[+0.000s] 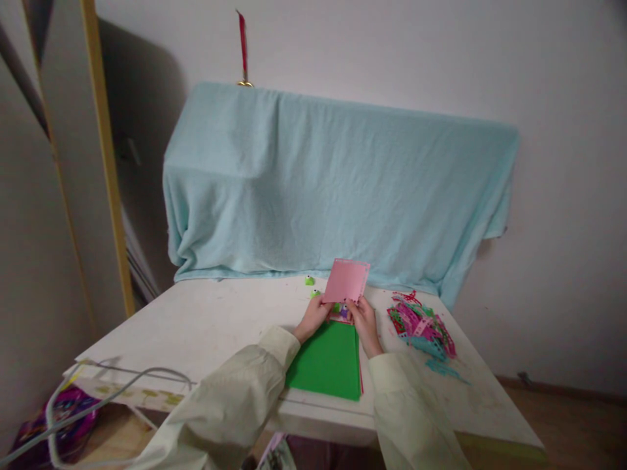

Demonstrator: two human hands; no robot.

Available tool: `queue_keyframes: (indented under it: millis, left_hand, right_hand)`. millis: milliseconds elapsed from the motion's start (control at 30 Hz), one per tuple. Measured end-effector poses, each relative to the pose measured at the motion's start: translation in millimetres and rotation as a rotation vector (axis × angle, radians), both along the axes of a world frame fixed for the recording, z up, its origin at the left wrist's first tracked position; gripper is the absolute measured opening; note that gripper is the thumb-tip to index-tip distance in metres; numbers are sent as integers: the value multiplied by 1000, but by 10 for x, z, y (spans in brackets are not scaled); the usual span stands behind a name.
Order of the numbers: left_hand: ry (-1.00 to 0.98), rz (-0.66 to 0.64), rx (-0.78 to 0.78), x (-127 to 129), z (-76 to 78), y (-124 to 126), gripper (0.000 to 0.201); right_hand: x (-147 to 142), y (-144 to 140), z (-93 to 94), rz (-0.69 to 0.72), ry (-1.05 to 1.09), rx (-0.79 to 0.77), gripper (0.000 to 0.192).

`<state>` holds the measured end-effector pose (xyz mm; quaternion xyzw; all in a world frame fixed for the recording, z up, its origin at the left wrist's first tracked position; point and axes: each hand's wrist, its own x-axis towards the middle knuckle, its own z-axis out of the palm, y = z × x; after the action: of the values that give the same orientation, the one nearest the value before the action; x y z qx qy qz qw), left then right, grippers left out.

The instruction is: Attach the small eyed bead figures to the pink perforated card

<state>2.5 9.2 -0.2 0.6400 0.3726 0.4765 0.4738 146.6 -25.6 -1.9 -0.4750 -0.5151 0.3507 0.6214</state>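
Note:
A pink square sheet (347, 281), its edge marked with small cut-outs, is held up between both my hands. My left hand (313, 318) pinches its lower left corner, and my right hand (364, 321) grips the lower right corner. Beneath my hands lies a stack of green sheets (326, 362), with a thin red edge showing on its right side. Small green and purple figures (344, 311) show between my hands, partly hidden by them. Two little green pieces with eyes, one of them a green piece (309, 280) farther back, sit behind my left hand.
A heap of pink, red, green and blue perforated strips (424, 326) lies on the white table (196, 320) to the right. A light blue cloth (333, 189) drapes over something at the back. A grey cable (122, 375) loops across the front left edge.

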Motion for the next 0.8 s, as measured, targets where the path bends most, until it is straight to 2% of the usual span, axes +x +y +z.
queue_keyframes:
  millis: [133, 300, 600, 800]
  left_hand:
    - [20, 38, 1, -1, 15, 10, 31]
    - [23, -8, -44, 9, -17, 7, 32]
    - [32, -6, -43, -12, -19, 15, 34]
    - [-62, -73, -61, 30, -87, 27, 27]
  right_hand:
    - [-8, -20, 19, 48, 15, -2, 32]
    - [-42, -61, 66, 124, 35, -3, 29]
    - [-67, -106, 141, 71, 1, 22, 34]
    - [-67, -115, 150, 81, 20, 39, 32]
